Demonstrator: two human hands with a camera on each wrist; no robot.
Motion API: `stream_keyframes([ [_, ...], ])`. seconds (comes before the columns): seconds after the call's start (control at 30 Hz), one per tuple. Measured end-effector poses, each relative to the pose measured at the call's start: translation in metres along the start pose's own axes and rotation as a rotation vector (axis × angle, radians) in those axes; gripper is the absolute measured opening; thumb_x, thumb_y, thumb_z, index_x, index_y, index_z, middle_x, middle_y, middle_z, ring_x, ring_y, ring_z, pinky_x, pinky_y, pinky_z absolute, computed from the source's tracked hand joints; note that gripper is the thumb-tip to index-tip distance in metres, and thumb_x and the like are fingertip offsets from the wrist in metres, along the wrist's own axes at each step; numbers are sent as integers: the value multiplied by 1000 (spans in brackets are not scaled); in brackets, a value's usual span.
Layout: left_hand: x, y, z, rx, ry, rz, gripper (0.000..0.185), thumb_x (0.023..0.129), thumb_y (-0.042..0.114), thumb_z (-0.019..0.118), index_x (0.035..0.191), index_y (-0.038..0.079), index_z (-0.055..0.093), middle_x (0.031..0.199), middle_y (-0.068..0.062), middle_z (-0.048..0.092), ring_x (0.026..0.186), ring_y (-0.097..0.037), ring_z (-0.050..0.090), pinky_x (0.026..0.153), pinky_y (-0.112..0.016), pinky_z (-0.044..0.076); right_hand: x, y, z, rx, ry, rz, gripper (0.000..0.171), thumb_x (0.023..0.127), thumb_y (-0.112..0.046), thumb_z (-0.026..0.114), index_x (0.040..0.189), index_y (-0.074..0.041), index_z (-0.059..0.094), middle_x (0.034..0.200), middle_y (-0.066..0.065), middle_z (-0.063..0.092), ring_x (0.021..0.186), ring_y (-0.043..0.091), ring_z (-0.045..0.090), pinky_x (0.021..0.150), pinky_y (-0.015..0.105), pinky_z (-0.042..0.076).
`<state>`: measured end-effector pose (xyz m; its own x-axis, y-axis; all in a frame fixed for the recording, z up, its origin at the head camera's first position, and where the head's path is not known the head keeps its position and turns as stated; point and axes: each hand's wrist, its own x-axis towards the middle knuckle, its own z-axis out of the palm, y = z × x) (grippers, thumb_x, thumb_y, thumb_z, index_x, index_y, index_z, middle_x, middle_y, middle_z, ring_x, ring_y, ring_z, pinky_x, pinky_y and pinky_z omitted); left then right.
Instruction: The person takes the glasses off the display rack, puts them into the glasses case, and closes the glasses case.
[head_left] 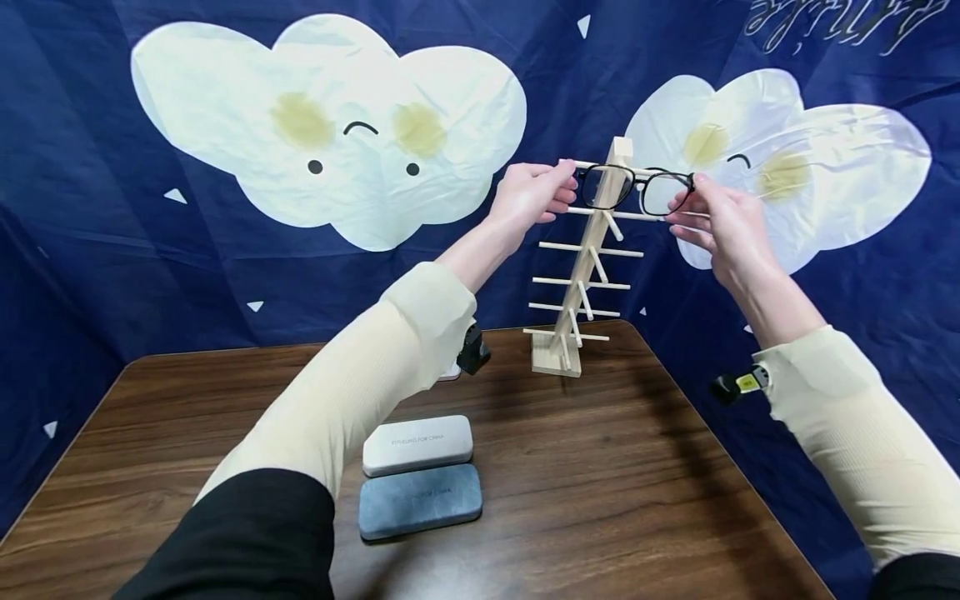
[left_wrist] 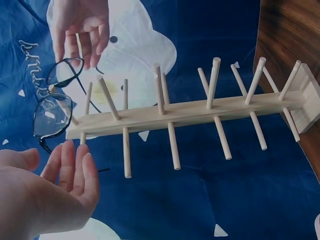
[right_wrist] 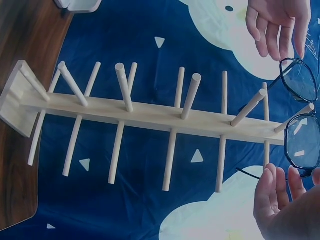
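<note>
Black-framed glasses (head_left: 633,188) sit across the top pegs of a wooden rack (head_left: 587,275) standing at the table's back edge. My left hand (head_left: 553,190) is at the frame's left end and my right hand (head_left: 688,204) at its right end. In the left wrist view the left hand (left_wrist: 67,182) has straight fingers just below the glasses (left_wrist: 52,112), a gap between them. The right wrist view shows the right hand (right_wrist: 280,197) likewise open beside the glasses (right_wrist: 301,115). Neither hand grips the frame. Below the glasses, the pegs of the rack (left_wrist: 190,112) (right_wrist: 150,112) are bare.
A white glasses case (head_left: 417,444) and a blue-grey one (head_left: 420,500) lie side by side on the dark wooden table (head_left: 615,475). A blue backdrop cloth (head_left: 90,250) printed with clouds hangs close behind the table and round its sides.
</note>
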<state>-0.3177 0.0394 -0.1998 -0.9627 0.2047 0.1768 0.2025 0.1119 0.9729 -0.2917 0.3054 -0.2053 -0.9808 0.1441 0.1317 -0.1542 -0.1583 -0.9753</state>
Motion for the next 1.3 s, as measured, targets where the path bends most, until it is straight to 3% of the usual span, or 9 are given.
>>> stream_keyframes([
  [0.23, 4, 6, 2, -4, 24, -19, 36, 106, 32, 55, 114, 3, 76, 112, -14, 78, 91, -16, 75, 87, -26, 60, 2, -1, 3, 3, -16, 4, 30, 104, -25, 61, 85, -6, 75, 77, 3, 75, 68, 15, 73, 64, 24, 62],
  [0.57, 2, 9, 5, 3, 44, -35, 31, 104, 31, 60, 118, 9, 75, 105, -8, 79, 92, -16, 76, 82, -23, 61, -2, 2, 6, 24, -27, -44, 30, 105, -19, 57, 85, -6, 73, 77, 3, 75, 69, 15, 74, 65, 24, 62],
  [0.87, -4, 12, 0, -13, 12, 49, 31, 105, 28, 58, 115, 3, 74, 104, -11, 77, 88, -15, 73, 83, -25, 59, -11, -3, 10, 136, -30, -118, 21, 103, -12, 61, 88, 1, 70, 76, 8, 75, 67, 18, 75, 64, 28, 63],
  [1.07, -11, 12, -6, -57, 7, 95, 29, 105, 26, 59, 112, 2, 73, 102, -12, 76, 82, -13, 70, 82, -26, 59, -22, -6, 16, 152, -26, -151, 20, 101, -13, 63, 91, 3, 68, 79, 10, 75, 70, 20, 75, 66, 28, 64],
  [1.3, -23, 13, -15, -58, -1, 129, 26, 104, 25, 61, 112, 4, 73, 91, -2, 72, 90, -18, 72, 82, -25, 59, -36, -6, 24, 177, -26, -215, 20, 99, -13, 68, 89, 4, 68, 81, 11, 75, 71, 21, 75, 67, 29, 64],
])
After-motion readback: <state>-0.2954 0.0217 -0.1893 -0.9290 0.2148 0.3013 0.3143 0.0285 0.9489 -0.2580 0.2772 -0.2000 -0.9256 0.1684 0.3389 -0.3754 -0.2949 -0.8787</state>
